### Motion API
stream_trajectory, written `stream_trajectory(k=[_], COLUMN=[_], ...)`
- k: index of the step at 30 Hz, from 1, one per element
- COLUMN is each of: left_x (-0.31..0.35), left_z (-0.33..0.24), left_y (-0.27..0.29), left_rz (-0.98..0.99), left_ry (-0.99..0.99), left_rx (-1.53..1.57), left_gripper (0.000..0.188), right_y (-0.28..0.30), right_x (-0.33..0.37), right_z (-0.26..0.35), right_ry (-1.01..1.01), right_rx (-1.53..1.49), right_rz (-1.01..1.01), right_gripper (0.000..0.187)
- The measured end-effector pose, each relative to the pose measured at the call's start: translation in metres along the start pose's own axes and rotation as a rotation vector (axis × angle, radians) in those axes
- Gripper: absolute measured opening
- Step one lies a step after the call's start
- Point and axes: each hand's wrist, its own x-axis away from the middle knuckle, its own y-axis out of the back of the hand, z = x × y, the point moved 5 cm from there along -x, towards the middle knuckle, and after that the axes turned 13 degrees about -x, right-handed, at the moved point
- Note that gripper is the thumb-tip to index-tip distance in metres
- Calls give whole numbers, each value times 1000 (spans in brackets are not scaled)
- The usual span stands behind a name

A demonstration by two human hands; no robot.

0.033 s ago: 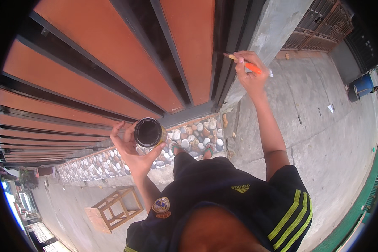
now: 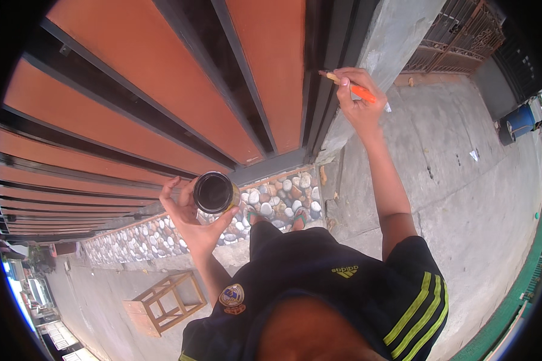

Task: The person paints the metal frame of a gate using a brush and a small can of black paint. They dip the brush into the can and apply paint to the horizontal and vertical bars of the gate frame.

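My left hand (image 2: 190, 224) holds a small open can of black paint (image 2: 212, 192) from below, at chest height. My right hand (image 2: 360, 99) is raised and grips a paintbrush with an orange handle (image 2: 356, 89). The bristle end touches the black upright frame bar (image 2: 315, 90) of a gate with orange panels (image 2: 132, 72) and black bars. The wall fills the upper left of the head view.
A grey concrete pillar (image 2: 394, 36) stands right of the bar. Below the gate runs a pebble-faced base (image 2: 277, 201). A wooden stool (image 2: 162, 301) sits on the concrete ground at lower left. A blue bin (image 2: 519, 122) and a metal grille (image 2: 457, 36) are at the far right.
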Motion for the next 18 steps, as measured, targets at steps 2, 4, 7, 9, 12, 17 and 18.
stream_trajectory(k=[2, 4, 7, 9, 12, 17, 18], left_x=[-1, -1, 1, 2, 4, 1, -2], left_z=[-2, -3, -1, 2, 0, 1, -3], left_y=[-2, -4, -2, -2, 2, 2, -1], left_rz=[-3, 2, -7, -16, -17, -13, -15], left_ry=[14, 15, -8, 26, 17, 5, 17], left_rx=[-2, 14, 14, 10, -3, 0, 15], left_gripper=[103, 101, 100, 100, 100, 99, 99], right_y=[-1, 3, 5, 4, 3, 7, 6], right_x=[-34, -62, -78, -66, -31, -16, -28], right_z=[12, 28, 48, 47, 31, 11, 9], right_ry=[125, 302, 403, 390, 249, 89, 87], right_rx=[-29, -51, -2, -10, 7, -40, -41], right_rz=[-50, -116, -227, -224, -140, -101, -94], right_gripper=[5, 5, 5, 6, 5, 9, 10])
